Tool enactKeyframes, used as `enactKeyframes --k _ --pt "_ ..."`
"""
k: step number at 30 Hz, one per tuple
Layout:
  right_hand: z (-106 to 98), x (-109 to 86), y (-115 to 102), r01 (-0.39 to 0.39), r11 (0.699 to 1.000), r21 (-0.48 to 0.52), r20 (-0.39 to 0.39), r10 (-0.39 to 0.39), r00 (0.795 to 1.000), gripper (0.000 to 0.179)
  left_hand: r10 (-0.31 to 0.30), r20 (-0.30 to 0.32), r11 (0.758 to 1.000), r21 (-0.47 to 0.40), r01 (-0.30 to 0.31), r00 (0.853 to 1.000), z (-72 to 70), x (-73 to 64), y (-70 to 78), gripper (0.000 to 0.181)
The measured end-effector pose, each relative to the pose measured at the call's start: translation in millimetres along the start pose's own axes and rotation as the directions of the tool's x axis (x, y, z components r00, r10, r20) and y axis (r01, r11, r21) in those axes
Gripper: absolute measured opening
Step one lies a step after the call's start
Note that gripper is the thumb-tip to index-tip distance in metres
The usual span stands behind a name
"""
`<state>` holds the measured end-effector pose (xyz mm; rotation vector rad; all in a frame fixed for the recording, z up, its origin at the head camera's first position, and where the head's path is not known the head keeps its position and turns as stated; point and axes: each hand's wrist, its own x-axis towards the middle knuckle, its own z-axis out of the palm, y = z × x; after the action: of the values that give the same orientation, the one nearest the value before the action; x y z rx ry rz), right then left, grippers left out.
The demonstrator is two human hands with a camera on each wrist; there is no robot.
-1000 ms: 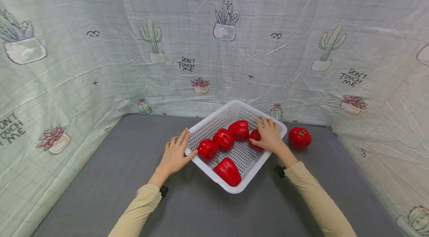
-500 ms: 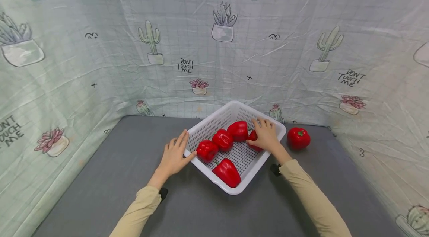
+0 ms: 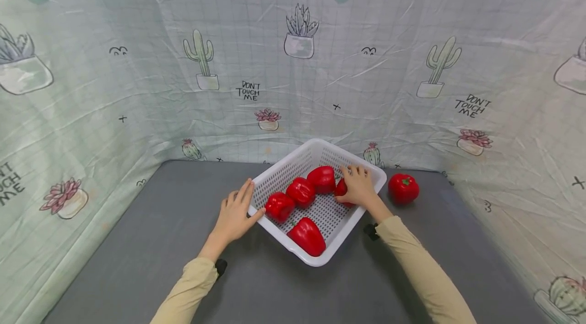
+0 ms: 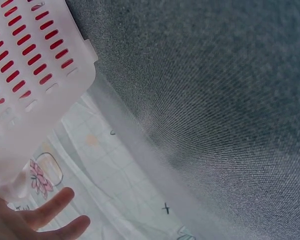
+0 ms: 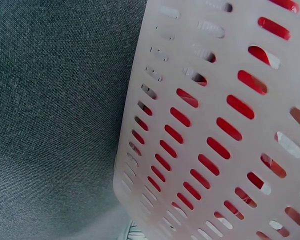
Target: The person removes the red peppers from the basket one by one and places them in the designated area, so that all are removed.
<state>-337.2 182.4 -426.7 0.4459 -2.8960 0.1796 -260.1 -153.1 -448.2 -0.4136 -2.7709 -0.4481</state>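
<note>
Red bell peppers (image 3: 307, 236) are held in a white basket (image 3: 316, 261), its left rim touched by the left hand (image 3: 232, 217), fingers extended; the rightmost pepper (image 3: 340, 188) inside is clamped by the right hand (image 3: 360, 187); a loose pepper (image 3: 403, 190) is set outside on the tabletop (image 3: 274, 293).

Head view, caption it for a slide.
Right hand holds a red bell pepper inside a white perforated basket, left hand on its rim.

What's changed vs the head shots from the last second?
Very little. The right hand edged slightly left and seems a touch lower over the partly hidden pepper; the whole head view drifted too, so the camera shifted. No grasp or release visible. Same: left hand at the basket rim, four other peppers inside, one outside pepper at right.
</note>
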Motion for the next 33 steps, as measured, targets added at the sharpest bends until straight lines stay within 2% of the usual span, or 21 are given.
enactKeyframes --k 4,12,21,27,33 --pt "0.2 1.3 1.0 0.019 1.0 -0.019 0.014 -0.019 1.0 0.081 -0.002 -0.015 1.0 0.011 0.002 1.0 1.1 0.5 0.4 0.075" --pt "4.9 6.9 2.4 -0.005 0.999 -0.04 0.089 0.008 0.996 0.081 -0.005 -0.022 1.0 0.017 0.005 1.0 0.8 -1.6 1.9 0.076" --pt "5.5 9.3 2.1 -0.013 0.998 -0.062 0.092 0.019 0.996 0.076 -0.002 -0.022 1.0 0.003 0.002 1.0 -0.4 -0.2 2.5 0.075" --pt "3.0 8.8 0.0 -0.016 0.997 -0.07 0.132 0.025 0.991 0.077 -0.012 -0.007 1.0 0.008 0.012 1.0 -0.5 -0.3 2.0 0.076" --pt "1.1 7.5 0.3 0.047 0.995 -0.091 0.147 -0.033 0.989 0.076 0.004 -0.026 1.0 -0.015 -0.005 1.0 -0.7 -0.1 2.2 0.075"
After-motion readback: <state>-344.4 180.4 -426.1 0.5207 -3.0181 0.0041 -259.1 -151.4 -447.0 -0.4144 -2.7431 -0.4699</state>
